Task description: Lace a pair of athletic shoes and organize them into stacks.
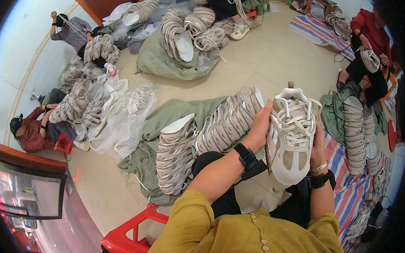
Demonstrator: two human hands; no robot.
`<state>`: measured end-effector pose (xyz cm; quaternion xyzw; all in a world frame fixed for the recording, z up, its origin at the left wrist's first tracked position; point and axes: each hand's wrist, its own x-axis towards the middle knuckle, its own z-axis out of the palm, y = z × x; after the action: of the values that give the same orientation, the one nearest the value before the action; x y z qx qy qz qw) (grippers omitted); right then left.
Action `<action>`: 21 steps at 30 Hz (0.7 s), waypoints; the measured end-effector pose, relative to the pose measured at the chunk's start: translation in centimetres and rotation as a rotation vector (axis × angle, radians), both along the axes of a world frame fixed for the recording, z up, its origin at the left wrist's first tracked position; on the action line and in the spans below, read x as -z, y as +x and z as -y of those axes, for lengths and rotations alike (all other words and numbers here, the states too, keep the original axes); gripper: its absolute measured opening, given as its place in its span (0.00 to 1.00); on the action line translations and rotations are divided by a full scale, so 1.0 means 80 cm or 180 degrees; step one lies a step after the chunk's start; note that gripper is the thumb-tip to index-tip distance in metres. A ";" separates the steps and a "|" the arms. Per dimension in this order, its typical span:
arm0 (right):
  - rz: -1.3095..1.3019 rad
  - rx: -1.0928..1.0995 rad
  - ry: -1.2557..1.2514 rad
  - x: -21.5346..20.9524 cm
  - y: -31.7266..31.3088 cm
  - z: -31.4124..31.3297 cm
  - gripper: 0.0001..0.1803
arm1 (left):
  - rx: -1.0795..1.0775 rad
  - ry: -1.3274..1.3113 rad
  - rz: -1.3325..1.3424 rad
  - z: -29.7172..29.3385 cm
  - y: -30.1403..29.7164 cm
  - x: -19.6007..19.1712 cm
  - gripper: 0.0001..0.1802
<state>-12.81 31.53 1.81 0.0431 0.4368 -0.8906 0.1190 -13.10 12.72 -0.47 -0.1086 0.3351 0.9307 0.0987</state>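
Between my two hands I hold up a beige and white sneaker (291,138), its toe pointing down toward me and its heel loop at the top. White laces run criss-cross over its tongue. My left hand (260,128) grips the shoe's left side, its fingers partly hidden behind it. My right hand (319,143) is closed on the right side, most of its fingers out of sight behind the shoe. Just left of my hands, a row of nested shoe uppers (230,122) leans on green cloth, and a second stack of uppers (175,157) stands nearer my knee.
A red plastic stool (130,235) is at my lower left. Clear plastic bags (124,112) lie on the tiled floor to the left. Striped sheeting (345,178) and stacked uppers (354,137) lie to the right. Several people sit around with shoes, one person (374,48) at the right.
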 end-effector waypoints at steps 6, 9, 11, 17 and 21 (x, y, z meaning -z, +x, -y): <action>0.0388 -0.0120 -0.0660 -0.001 0.004 -0.004 0.18 | -0.0008 0.0206 -0.0041 0.003 0.005 -0.009 0.27; 0.0021 0.0033 -0.0243 -0.007 0.011 0.004 0.18 | 0.0010 0.0236 -0.0037 0.007 0.008 -0.006 0.28; -0.0056 0.0029 0.0016 -0.005 0.012 0.001 0.18 | 0.0077 0.0221 -0.0042 0.010 0.007 0.004 0.28; 0.0097 -0.0032 -0.0417 0.009 -0.002 -0.007 0.17 | 0.0191 -0.0092 -0.0428 0.009 0.004 0.001 0.26; 0.0772 -0.0219 -0.1299 0.013 -0.021 -0.001 0.14 | 0.0174 0.0037 -0.0333 0.014 0.003 -0.025 0.24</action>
<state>-14.45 31.64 0.77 0.1099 0.2315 -0.9442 0.2072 -12.86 11.56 1.56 -0.0500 0.3372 0.9340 0.1071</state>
